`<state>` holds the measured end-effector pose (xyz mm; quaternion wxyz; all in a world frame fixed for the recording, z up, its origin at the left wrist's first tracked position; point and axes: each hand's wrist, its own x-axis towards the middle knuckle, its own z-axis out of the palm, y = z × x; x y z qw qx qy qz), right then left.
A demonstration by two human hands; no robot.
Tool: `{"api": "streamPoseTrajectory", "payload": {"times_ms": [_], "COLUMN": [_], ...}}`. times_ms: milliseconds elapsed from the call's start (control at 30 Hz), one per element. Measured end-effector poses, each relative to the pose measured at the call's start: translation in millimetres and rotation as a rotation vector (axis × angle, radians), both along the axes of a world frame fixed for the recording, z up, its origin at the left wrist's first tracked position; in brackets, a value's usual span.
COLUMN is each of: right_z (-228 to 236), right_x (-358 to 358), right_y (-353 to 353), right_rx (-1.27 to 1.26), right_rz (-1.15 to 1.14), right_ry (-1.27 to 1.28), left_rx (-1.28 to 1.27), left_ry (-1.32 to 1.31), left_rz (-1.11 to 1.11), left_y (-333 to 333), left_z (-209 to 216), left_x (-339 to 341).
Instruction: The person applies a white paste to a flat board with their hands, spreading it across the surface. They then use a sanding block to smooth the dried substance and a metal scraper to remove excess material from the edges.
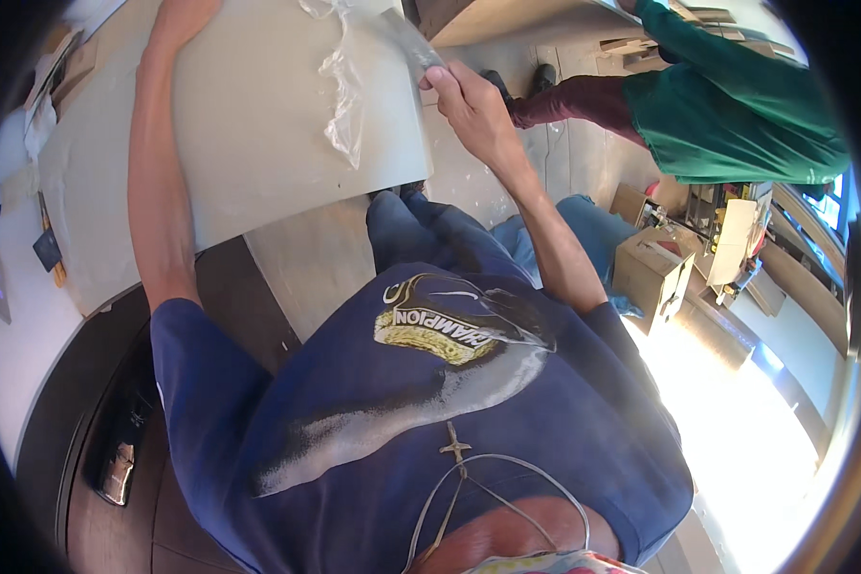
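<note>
My right hand (474, 110) is closed, thumb against fingers, at the right edge of a large pale board (258, 124). It pinches a flat, greyish see-through strip (409, 40) that runs up and left past the board's edge; blur hides what exactly it is. On the board, left of that hand, lies a crumpled strip of clear plastic film (342, 100). My left hand (187, 19) is over the far left part of the board, its forearm stretched along the surface. The top of the picture cuts off its fingers.
A person in a green top (737, 120) and dark red trousers stands at the far right. Below them are a cardboard box (652, 271) and shelves with tools. A dark-bladed tool with a yellowish handle (48, 244) lies left of the board. A brown panel (450, 19) is beyond my right hand.
</note>
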<state>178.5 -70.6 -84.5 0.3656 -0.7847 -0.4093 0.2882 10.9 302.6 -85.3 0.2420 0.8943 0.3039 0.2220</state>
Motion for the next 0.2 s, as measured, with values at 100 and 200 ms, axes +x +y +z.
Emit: {"api": "streamPoseTrajectory", "payload": {"times_ms": [100, 200], "right_z": [14.3, 5.6], "right_x": [-9.7, -17.5], "right_y": [-6.1, -11.9], "right_rx": [-0.052, 0.021], "right_rz": [-0.053, -0.095], "right_ry": [0.065, 0.112], "left_rx": [-0.013, -0.029], "left_ry": [0.029, 0.134], "left_rz": [-0.002, 0.010], "left_y": [-6.6, -2.6], "left_z": [10.9, 11.7], "left_x": [6.2, 3.0]}}
